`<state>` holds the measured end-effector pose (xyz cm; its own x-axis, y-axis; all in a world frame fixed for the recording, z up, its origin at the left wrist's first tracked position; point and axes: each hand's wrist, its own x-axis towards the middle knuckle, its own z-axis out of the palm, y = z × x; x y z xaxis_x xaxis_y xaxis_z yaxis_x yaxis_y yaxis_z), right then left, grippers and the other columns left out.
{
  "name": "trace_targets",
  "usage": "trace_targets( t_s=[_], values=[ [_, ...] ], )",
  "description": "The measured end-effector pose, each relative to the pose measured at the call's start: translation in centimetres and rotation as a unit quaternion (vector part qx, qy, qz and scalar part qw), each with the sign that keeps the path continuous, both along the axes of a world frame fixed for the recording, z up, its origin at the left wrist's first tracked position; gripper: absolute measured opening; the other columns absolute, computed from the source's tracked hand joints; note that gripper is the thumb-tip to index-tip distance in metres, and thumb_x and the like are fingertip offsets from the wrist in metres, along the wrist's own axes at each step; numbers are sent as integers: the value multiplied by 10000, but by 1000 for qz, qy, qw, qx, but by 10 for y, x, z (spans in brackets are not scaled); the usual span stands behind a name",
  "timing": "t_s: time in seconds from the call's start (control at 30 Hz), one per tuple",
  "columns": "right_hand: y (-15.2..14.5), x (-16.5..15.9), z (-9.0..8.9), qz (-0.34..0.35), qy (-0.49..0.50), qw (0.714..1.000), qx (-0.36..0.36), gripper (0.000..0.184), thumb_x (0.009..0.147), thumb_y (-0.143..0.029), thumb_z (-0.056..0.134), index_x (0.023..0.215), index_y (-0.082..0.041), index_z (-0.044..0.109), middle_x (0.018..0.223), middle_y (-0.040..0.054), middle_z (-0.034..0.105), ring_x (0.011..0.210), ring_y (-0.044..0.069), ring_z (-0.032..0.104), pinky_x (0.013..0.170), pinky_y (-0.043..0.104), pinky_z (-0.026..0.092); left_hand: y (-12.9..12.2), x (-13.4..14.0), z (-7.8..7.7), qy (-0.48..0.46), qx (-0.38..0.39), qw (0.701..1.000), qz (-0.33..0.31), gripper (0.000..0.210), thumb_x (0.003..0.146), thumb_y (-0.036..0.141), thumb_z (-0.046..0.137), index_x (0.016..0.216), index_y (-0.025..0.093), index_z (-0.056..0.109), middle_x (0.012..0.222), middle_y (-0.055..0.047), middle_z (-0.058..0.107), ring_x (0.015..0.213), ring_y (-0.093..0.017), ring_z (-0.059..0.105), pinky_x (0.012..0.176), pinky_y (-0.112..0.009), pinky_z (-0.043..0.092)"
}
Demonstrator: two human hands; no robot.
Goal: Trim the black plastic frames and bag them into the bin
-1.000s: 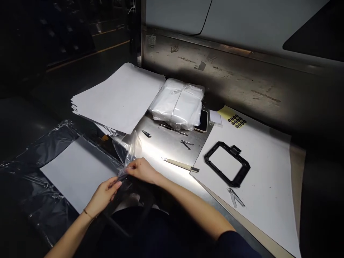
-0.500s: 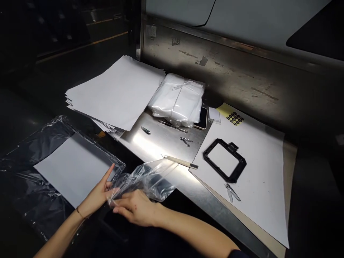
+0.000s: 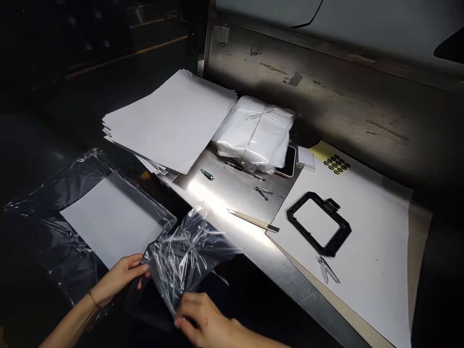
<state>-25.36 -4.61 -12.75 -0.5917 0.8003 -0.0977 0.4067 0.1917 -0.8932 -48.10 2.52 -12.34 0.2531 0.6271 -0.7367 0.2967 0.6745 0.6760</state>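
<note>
A clear, crinkled plastic bag (image 3: 186, 251) stretches between my two hands at the front edge of the table. My left hand (image 3: 125, 273) pinches its left edge between thumb and fingers. Lower and to the right, my right hand (image 3: 203, 316) is closed on the bag's near edge, its fingertips together. Beyond my left hand, a white sheet (image 3: 112, 217) lies on a larger spread of clear plastic film (image 3: 47, 193). Whether the bag and this film are joined cannot be made out.
A stack of white paper (image 3: 170, 121) and a tied plastic-wrapped bundle (image 3: 255, 130) stand behind. On the metal table (image 3: 217, 193) lie a craft knife (image 3: 253, 221), pen (image 3: 244, 170), phone (image 3: 289, 162) and nippers (image 3: 263, 192). A black frame (image 3: 339, 241) and more nippers (image 3: 328, 270) lie on white board.
My right hand has moved down and toward me, spreading the bag out. My left hand has dropped from its pointing pose to pinch the bag's edge. The whole view has shifted slightly.
</note>
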Motion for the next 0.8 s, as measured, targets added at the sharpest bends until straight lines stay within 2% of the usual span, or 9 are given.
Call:
trace_targets(
  t_s=[0.13, 0.27, 0.43, 0.5, 0.57, 0.6, 0.63, 0.67, 0.8],
  values=[
    [21, -8, -2, -78, 17, 996, -32, 209, 839, -189, 400, 791, -147, 598, 723, 20, 540, 680, 101, 517, 618, 180, 407, -2, -1, -15, 18, -55, 998, 12, 385, 752, 469, 414, 740, 124, 585, 731, -82, 656, 505, -132, 542, 433, -216, 338],
    [35, 17, -10, -156, 1, 986, -61, 264, 856, -228, 371, 856, -149, 623, 729, 36, 493, 675, 121, 487, 616, 226, 402, -5, 11, -29, 32, -83, 996, -28, 427, 721, 500, 443, 661, 106, 595, 484, -64, 634, 321, -101, 442, 343, -197, 204],
    [26, 46, 5, -201, 0, 976, -82, 260, 850, -272, 384, 927, -203, 623, 728, 26, 458, 650, 124, 463, 580, 239, 386, -12, 22, 2, 10, -76, 995, -64, 384, 718, 450, 499, 571, 120, 627, 321, 40, 486, 319, -61, 336, 401, -202, 239],
    [25, 48, 20, -235, 33, 967, -91, 261, 852, -282, 384, 903, -201, 627, 733, 25, 456, 661, 122, 461, 583, 238, 381, -16, 21, 18, -30, -99, 991, -81, 414, 723, 476, 477, 600, 120, 648, 469, -9, 587, 436, -101, 465, 453, -208, 314],
    [27, 46, 38, -248, 93, 959, -106, 250, 845, -292, 405, 843, -195, 636, 750, 24, 463, 681, 120, 465, 602, 234, 382, -19, 19, 21, -101, -186, 975, -67, 580, 719, 590, 352, 676, 99, 658, 726, -118, 665, 620, -211, 586, 484, -256, 385],
    [28, 44, 46, -233, 123, 958, -110, 246, 839, -292, 416, 816, -190, 639, 768, 27, 467, 692, 118, 469, 614, 230, 386, -19, 19, 17, -138, -242, 960, -40, 706, 700, 658, 239, 741, 88, 654, 800, -157, 664, 673, -254, 608, 479, -278, 404],
    [28, 40, 53, -199, 144, 963, -111, 244, 836, -286, 422, 801, -183, 641, 793, 31, 470, 707, 116, 473, 628, 225, 389, -19, 21, 9, -191, -336, 921, 55, 749, 632, 714, 278, 806, 82, 640, 817, -170, 661, 675, -273, 616, 449, -279, 398],
    [27, 36, 57, -149, 158, 970, -113, 235, 830, -277, 431, 797, -179, 642, 820, 37, 472, 725, 116, 479, 645, 219, 394, -18, 24, -1, -210, -364, 902, 99, 776, 596, 744, 274, 831, 94, 626, 780, -148, 665, 619, -249, 621, 410, -259, 382],
    [13, 8, 47, 19, 149, 976, -158, 149, 773, -285, 519, 856, -225, 627, 842, 18, 513, 743, 115, 515, 623, 174, 412, -6, 51, -41, -242, -359, 887, 160, 682, 612, 699, 373, 817, 88, 597, 682, -107, 654, 587, -238, 616, 523, -345, 451]
  ],
)
